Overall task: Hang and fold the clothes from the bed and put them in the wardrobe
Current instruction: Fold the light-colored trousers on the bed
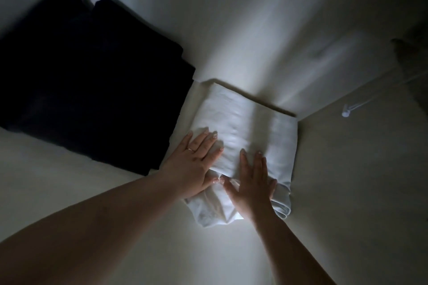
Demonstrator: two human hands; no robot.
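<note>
- A folded white garment (245,122) lay on a pale shelf (347,180) in dim light, its far edge close against the back wall (231,18); its near end bunched into loose rolls of cloth below the hands; what kind of garment it was could not be told.
- The left hand (196,159) lay flat on the near left part of the white garment, fingers straight and slightly spread, pressing down on the cloth and gripping nothing; a ring (191,149) showed on one finger.
- The right hand (252,183) lay flat on the near middle of the same garment, fingers straight and pointing away from the person, thumb spread out to the left, palm pressed on the fabric and holding nothing.
- The thumbs of the two hands came near each other over the bunched near end; whether they touched could not be told.
- Two stacks of folded dark clothes (97,76) sat to the left of the white garment on the same shelf, side by side; the nearer right corner of the dark stack stood just beside the left edge of the white garment; the colour read as black or very dark navy in the poor light.
- A small white fitting (346,113) with a thin rod stood out from the side wall (382,65) to the right, well apart from the garment.
- Both bare forearms reached in from the lower edge of the view.
</note>
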